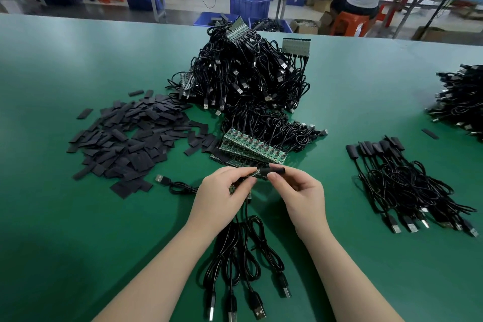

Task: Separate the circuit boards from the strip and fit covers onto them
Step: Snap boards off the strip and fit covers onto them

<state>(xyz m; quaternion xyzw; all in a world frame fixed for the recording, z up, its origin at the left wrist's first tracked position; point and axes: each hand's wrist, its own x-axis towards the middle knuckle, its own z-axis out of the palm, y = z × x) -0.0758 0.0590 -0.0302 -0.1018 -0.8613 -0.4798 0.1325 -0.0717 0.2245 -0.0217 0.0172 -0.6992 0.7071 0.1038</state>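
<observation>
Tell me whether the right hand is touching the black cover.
Touching. The head view shows the right hand pinching the black cover between thumb and forefinger, with no gap, held against the circuit board that the left hand grips.

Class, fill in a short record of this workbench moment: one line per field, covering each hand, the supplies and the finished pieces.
left hand: pinches small green circuit board
right hand: pinches black sleeve cover at the board's end
loose covers: flat black pile, left on green table
board strips: green stack before the cable heap
covered cables: bundle on the right
</observation>
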